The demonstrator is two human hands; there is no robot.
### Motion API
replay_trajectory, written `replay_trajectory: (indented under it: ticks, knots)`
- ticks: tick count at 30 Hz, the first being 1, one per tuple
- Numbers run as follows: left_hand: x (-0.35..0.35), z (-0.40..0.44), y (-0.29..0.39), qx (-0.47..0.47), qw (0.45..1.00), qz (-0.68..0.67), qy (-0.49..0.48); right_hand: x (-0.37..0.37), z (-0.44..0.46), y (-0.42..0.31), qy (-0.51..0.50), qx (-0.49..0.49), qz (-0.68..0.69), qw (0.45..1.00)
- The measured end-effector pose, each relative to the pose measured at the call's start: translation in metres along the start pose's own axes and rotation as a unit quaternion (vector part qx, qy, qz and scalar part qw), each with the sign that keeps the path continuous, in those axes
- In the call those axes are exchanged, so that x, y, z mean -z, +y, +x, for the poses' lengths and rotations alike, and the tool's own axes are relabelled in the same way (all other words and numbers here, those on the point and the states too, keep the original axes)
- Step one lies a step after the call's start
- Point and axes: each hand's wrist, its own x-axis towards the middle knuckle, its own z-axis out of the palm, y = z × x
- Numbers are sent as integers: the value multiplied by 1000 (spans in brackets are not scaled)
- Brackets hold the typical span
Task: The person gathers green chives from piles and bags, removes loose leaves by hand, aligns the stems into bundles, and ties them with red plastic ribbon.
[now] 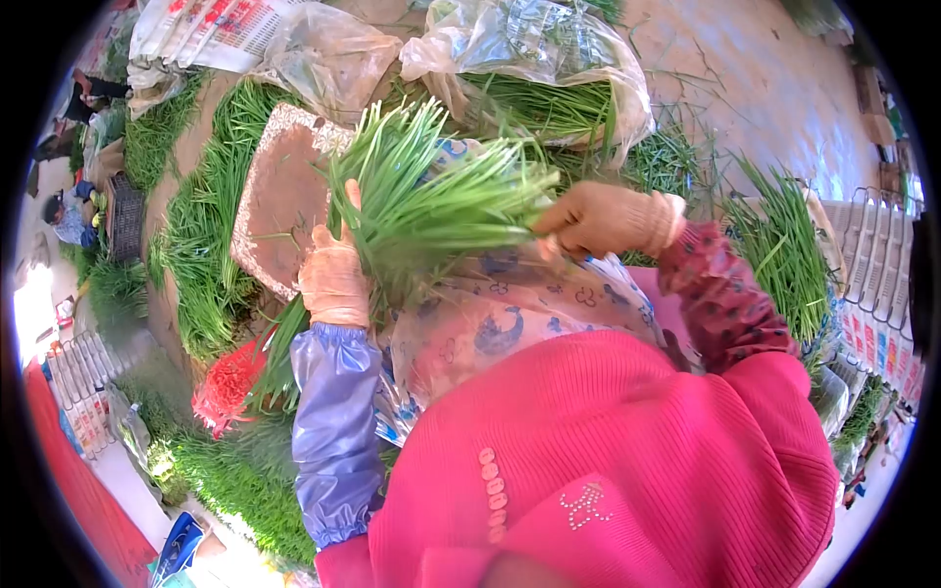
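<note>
A thick bunch of garlic chives (446, 191) fans out in front of my body, its pale ends toward the upper right. My left hand (335, 274), in a thin glove, is wrapped around the bunch's left side with one finger pointing up. At the right end, my right hand (610, 220), also gloved, has its fingers closed on some of the stalks; motion blurs its fingertips. Beneath the bunch, a clear plastic sheet over a blue-patterned apron (500, 328) covers my lap. Beside my left forearm hangs a bundle of red strips (231, 387).
A worn stool-like block (279, 211) stands ahead on the left, near piled chives (211, 255). Plastic bags of chives (549, 103) lie at the front. More chives (781, 260) stand at right beside a white crate (877, 255). Another person (71, 218) is at far left.
</note>
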Motion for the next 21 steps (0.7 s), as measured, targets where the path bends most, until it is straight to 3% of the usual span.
replay_trajectory:
  ticks: [2, 9, 13, 14, 15, 16, 18, 20, 21]
  knots:
    - [-4, -2, 1, -30, 999, -14, -4, 2, -18, 11, -60, -59, 9, 996]
    - [-9, -3, 15, -48, 996, -61, 48, 23, -78, 10, -81, -193, 63, 976]
    - [-11, -1, 4, -48, 999, -13, -17, 51, -102, 79, 4, -280, 92, 956]
    - [-11, 0, 2, -59, 998, -3, -20, 56, -103, 94, 36, -319, -109, 941]
    - [-13, 1, 0, -59, 998, -4, -18, 59, -102, 104, 66, -346, -302, 886]
    - [-18, 0, -2, -77, 997, -18, 17, 59, -98, 108, 68, -347, -301, 886]
    - [-26, 2, -5, -95, 994, -31, 53, 60, -86, 106, 181, -192, -453, 852]
    - [-32, 4, -7, -96, 994, -37, 43, 61, -53, 79, 236, -6, -353, 905]
    - [-31, 6, -9, -99, 994, -33, 44, 58, -33, 60, 227, 26, -301, 926]
